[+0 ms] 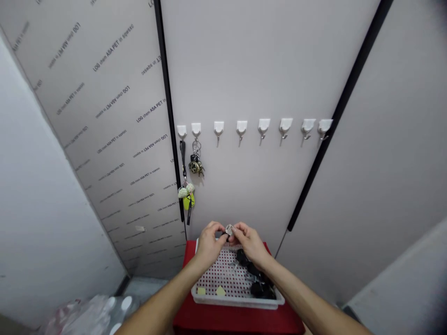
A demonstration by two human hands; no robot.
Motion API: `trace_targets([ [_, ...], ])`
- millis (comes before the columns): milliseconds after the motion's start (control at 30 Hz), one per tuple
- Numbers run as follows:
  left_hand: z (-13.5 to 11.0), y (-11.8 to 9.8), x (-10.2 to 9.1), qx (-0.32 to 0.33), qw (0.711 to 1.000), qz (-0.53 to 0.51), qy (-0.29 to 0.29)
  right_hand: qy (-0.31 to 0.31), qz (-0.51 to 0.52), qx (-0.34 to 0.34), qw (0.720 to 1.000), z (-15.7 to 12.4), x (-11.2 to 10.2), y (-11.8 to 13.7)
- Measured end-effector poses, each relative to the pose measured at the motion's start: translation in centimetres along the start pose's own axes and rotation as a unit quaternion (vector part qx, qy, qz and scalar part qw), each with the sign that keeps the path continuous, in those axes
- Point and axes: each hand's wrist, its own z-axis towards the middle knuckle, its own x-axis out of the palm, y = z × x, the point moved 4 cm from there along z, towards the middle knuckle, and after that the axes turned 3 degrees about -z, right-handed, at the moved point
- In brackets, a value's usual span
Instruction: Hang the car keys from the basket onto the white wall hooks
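Observation:
Above the far end of a white perforated basket (238,302), my left hand (211,242) and my right hand (248,239) meet with fingers pinched. Between them is a small silvery key ring (229,229), with something dark just below it; finer detail is too small to make out. Several black-headed keys (256,279) lie in the basket's right side, partly covered by my right forearm. Two pale yellow pieces (220,291) rest near the basket's front left. On the wall panel, a bunch of keys (196,165) and a strap with a yellow-green fob (189,201) hang from the two leftmost hooks.
A row of white adhesive hooks (264,124) runs across the grey panel, bounded by black vertical strips (317,163). Under the basket stands a red box (237,321). Plastic-wrapped bottles (115,307) sit low on the left, beside a white wall (45,186).

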Motion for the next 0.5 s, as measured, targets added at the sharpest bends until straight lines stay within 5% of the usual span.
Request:
trace_targets([
  [133,0.4,-0.5,-1.2,-0.008,1.000,0.009,0.000,-0.015,-0.119,-0.043,0.992,0.4,-1.0,0.0],
  [267,1.2,-1.2,-1.8,-0.030,0.999,-0.019,0.033,-0.034,-0.262,-0.144,0.954,0.1,-1.4,1.3],
  [400,2.3,-2.0,-1.7,-0.075,0.991,-0.081,0.070,0.039,-0.243,-0.166,0.955,0.0,-0.3,2.7],
  [500,3.8,-3.0,-2.2,-0.106,0.980,-0.151,0.068,-0.006,-0.217,-0.171,0.961,0.9,-0.4,5.0],
])
